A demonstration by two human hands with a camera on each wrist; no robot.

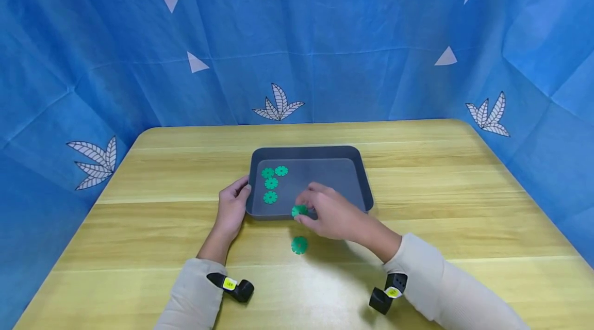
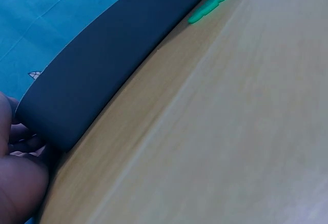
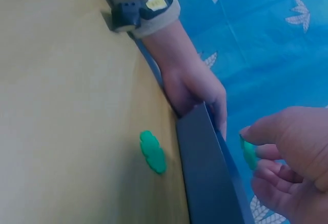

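A dark grey tray [image 1: 359, 170] sits mid-table with several green gear-shaped discs [image 1: 270, 183] in its left half. My right hand [image 1: 325, 214] pinches one green disc [image 1: 299, 211] over the tray's front rim; the same disc [image 3: 249, 154] shows between thumb and fingers in the right wrist view. Another green disc [image 1: 299, 245] lies on the wood in front of the tray, and appears again as a disc [image 3: 152, 151] beside the tray wall [image 3: 205, 172]. My left hand [image 1: 232, 206] grips the tray's left front corner [image 2: 61, 116], fingers curled over its rim.
The wooden table [image 1: 464, 206] is ringed by a blue cloth backdrop [image 1: 325, 36] on three sides. Bare wood extends right and left of the tray. A wrist camera [image 1: 237, 287] rides on each sleeve.
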